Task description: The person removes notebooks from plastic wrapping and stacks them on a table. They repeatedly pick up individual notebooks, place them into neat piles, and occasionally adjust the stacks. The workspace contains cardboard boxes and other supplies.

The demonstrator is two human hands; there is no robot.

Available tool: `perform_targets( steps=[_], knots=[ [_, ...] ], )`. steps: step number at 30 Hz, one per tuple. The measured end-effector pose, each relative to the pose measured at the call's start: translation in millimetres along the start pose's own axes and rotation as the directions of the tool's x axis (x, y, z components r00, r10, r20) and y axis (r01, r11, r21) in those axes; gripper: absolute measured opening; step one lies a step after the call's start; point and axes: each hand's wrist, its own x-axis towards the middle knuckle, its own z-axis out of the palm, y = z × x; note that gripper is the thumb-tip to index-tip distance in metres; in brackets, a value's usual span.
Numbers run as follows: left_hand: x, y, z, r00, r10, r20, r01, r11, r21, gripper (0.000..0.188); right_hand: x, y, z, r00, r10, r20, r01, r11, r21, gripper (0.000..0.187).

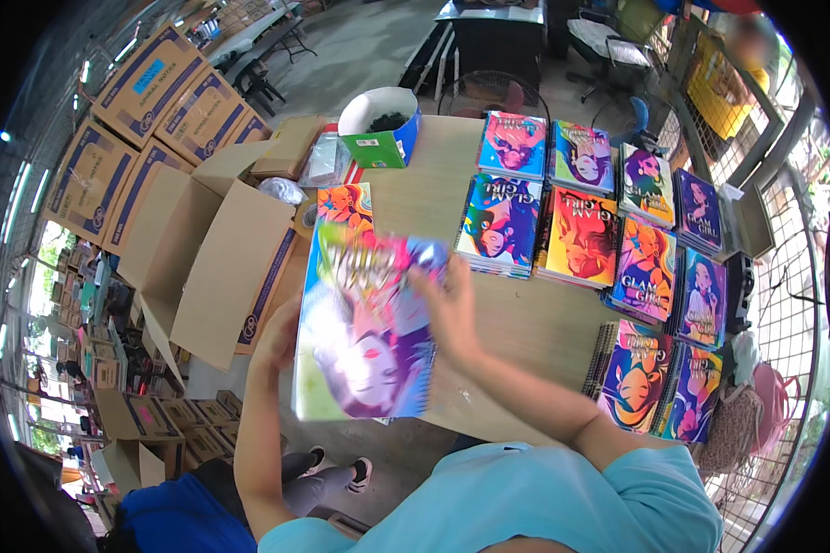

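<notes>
My left hand [275, 341] grips the left edge of a spiral notebook [364, 355], its fingers partly hidden behind it. The notebook is tilted up off the table, with a colourful cover of a pale face, upside down to me and blurred. My right hand [452, 309] holds the upper right side, by a blue and purple cover showing behind the front one. How many notebooks I hold, I cannot tell. An orange-covered notebook [346, 203] lies just beyond. On the right stand several notebook stacks, including a blue one [496, 219] and a red-orange one [578, 235].
An open cardboard box [235, 267] stands at the table's left edge, with sealed cartons [152, 83] behind. A green, blue and white box [383, 129] sits on the far side of the wooden table [489, 346]. A wire-mesh wall [793, 323] runs along the right.
</notes>
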Motion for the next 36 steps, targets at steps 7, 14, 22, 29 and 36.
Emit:
perform_targets(
  steps=[7,14,22,29,36],
  knots=[
    [31,-30,-34,0.978,0.092,0.186,-0.118,0.985,0.13,0.081,-34,30,29,0.974,-0.164,-0.154,0.135,0.974,-0.181,0.062],
    [44,61,160,0.542,0.617,0.57,-0.651,-0.12,0.749,0.063,125,0,-242,0.895,-0.43,-0.115,0.269,0.729,-0.63,0.029],
    [182,-75,452,0.491,0.548,0.677,-0.748,-0.133,0.65,0.036,291,16,-408,0.922,0.1,0.375,0.377,-0.46,-0.804,0.051],
    [204,-105,498,0.685,0.544,0.484,-0.533,-0.079,0.843,0.052,289,-14,-415,0.828,0.191,0.527,0.522,-0.606,-0.6,0.057],
    [197,-136,494,0.743,0.618,0.256,-0.454,0.185,0.871,0.053,245,-116,-416,0.758,-0.075,0.648,0.389,-0.745,-0.542,0.02]
  ],
)
